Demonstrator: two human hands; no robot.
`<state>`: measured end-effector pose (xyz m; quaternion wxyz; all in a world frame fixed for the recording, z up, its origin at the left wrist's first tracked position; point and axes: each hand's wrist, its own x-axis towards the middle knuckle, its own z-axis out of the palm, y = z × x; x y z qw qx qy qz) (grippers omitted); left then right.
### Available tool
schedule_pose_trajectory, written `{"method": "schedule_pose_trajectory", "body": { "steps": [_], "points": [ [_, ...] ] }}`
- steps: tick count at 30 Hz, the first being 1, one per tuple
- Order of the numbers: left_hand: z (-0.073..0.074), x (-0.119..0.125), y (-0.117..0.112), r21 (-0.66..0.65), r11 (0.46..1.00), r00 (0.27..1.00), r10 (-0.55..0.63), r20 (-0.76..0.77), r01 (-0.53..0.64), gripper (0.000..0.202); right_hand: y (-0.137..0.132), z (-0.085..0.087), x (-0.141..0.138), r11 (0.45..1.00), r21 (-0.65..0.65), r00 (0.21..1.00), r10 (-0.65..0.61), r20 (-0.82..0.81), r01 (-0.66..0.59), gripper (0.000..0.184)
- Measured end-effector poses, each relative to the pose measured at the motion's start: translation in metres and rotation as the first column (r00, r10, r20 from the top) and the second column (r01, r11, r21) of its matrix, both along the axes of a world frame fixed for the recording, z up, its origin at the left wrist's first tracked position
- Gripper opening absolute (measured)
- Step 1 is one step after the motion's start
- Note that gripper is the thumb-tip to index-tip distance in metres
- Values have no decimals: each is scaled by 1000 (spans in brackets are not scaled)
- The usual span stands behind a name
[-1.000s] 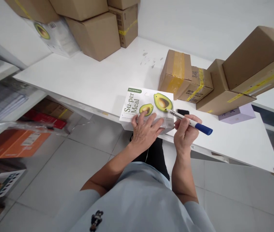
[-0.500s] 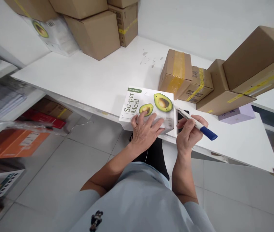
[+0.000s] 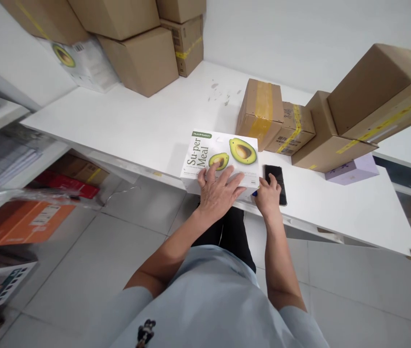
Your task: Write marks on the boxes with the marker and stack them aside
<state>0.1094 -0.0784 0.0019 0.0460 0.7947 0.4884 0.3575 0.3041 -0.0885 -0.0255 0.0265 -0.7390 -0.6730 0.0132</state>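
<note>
A white meal-shake box (image 3: 223,137) printed with avocados lies at the table's front edge. My left hand (image 3: 218,193) rests on its top near the front, fingers spread and lying flat. Close to the box's right side is my right hand (image 3: 269,195), its fingers curled. A small blue part of a marker (image 3: 255,193) shows at the left of that hand; the rest of the marker is hidden. Just behind and right of the right hand, a black phone (image 3: 281,188) lies flat on the table, partly covered by the fingers.
Taped cardboard boxes (image 3: 261,106) stand behind the phone, with a lilac box (image 3: 352,171) at their right end. More cartons (image 3: 143,60) are stacked at the back left of the white table (image 3: 147,125). An orange box (image 3: 27,220) sits low on the left.
My right hand has moved down and left to the box's side. The marker, fully visible before, is now mostly hidden, and the phone is uncovered. My left hand stays on the box.
</note>
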Motion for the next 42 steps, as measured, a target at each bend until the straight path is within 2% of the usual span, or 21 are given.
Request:
{"method": "schedule_pose_trajectory", "body": {
  "steps": [2,4,7,10,13,15,17,20,22,24,26,29,32,34,35,36,38,40,42],
  "points": [
    [1,2,1,6,1000,1000,6,-15,-6,32,-1,-2,-3,999,-40,1000,-7,8,7,56],
    [1,2,1,11,1000,1000,8,-30,-8,31,-3,-3,-3,998,-28,999,-50,-5,50,56],
    [1,2,1,17,1000,999,7,-42,-6,31,-10,-1,1,965,44,966,-259,-26,260,57],
    [2,1,1,32,999,999,2,-51,0,31,-15,2,11,873,-26,871,-488,-52,487,84],
    [3,-1,0,48,999,998,-3,-58,6,32,-16,4,23,848,-146,846,-525,-93,510,95],
    [4,-3,-1,45,999,999,-12,-47,14,32,-15,7,29,850,-158,843,-522,-128,502,97],
    [5,-5,-1,46,999,1000,-27,-16,28,31,-14,10,34,834,-129,808,-552,-208,537,101],
    [7,-9,-5,82,993,993,-86,85,79,27,-19,12,40,790,-104,676,-577,-458,604,102],
    [9,-9,-10,108,987,973,-140,181,122,24,-26,12,42,762,-117,539,-549,-639,637,101],
    [13,-7,-17,126,977,939,-199,281,170,22,-36,14,39,754,-124,391,-465,-794,645,102],
    [18,-4,-26,116,962,873,-272,404,247,22,-47,20,30,771,-75,286,-322,-903,632,102],
    [25,3,-39,-2,913,703,-312,639,407,27,-64,37,6,806,81,254,-88,-963,586,103],
    [31,9,-50,-159,800,497,-191,846,579,37,-76,54,-22,825,259,310,107,-945,502,101],
    [31,12,-55,-178,710,343,-95,934,681,43,-80,61,-40,825,354,390,179,-903,440,101],
    [30,13,-57,-176,687,280,-41,959,705,45,-81,62,-48,828,380,430,191,-882,412,102],
    [27,14,-59,-182,680,232,17,972,710,46,-82,62,-54,834,393,465,190,-864,388,104],
    [22,14,-59,-227,706,175,147,973,670,44,-82,59,-65,857,379,505,169,-847,348,106],
    [18,13,-58,-280,724,120,265,957,631,42,-83,56,-73,879,359,508,163,-846,315,107],
    [19,11,-56,-287,718,41,339,940,634,42,-82,54,-78,887,358,486,186,-854,291,101]
  ]
}}
